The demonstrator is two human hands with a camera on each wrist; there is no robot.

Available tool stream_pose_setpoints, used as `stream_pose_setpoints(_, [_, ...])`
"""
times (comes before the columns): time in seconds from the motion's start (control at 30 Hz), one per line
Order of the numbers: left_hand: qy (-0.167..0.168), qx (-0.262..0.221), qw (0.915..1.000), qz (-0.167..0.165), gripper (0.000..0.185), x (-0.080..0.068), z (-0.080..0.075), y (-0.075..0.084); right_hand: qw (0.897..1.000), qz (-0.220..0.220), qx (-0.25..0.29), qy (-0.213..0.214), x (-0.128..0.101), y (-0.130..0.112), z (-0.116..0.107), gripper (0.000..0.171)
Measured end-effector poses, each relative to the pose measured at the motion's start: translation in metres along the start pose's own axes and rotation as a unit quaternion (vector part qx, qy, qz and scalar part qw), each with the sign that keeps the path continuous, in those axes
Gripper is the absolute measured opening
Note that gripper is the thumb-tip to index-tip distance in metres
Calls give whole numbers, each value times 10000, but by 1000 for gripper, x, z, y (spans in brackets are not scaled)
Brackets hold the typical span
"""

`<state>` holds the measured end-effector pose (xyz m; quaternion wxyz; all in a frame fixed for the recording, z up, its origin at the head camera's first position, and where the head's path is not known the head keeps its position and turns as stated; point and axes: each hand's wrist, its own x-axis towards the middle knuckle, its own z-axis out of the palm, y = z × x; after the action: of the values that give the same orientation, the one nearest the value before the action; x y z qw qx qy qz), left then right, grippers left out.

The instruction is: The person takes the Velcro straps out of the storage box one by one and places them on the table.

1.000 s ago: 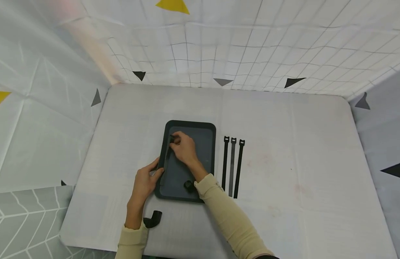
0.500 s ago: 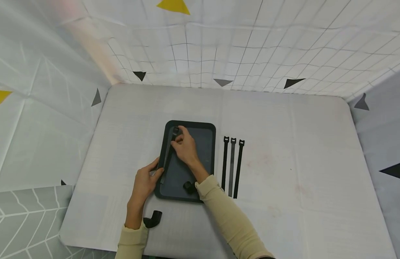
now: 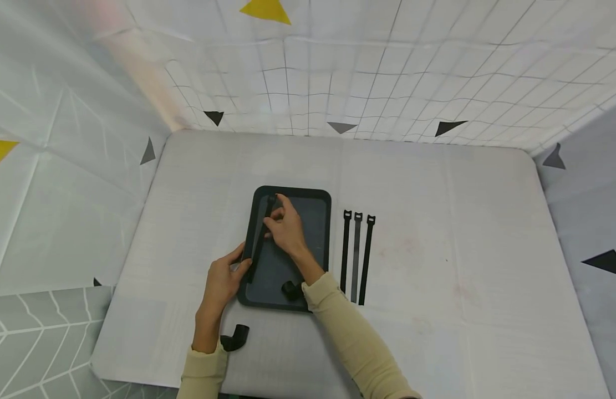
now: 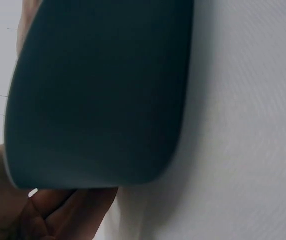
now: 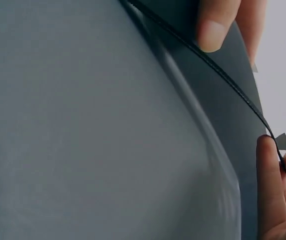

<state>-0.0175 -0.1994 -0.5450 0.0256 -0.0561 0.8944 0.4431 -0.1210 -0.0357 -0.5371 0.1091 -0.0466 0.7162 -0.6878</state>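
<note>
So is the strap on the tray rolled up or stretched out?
Stretched out: the strap runs straight along the tray, left hand and right hand pinching its ends.

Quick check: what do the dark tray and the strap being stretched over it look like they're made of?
Tray: likely moulded plastic, matte dark grey, with a rounded raised rim and soft sheen. Strap: thin, flexible black band, probably a hook-and-loop cable tie like the three ties lying beside the tray; its texture is too fine to confirm.
</note>
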Motion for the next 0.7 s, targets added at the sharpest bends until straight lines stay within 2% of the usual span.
stream_pose_setpoints(0.27, [24,43,10000,14,48,1,0,0,9995,144,280,-88,-16,-44,-10,67])
stream_pose_setpoints(0.7, [101,55,9998,171,48,-1,2,-1,9977,322,593,-23,-25,-52,-37,71])
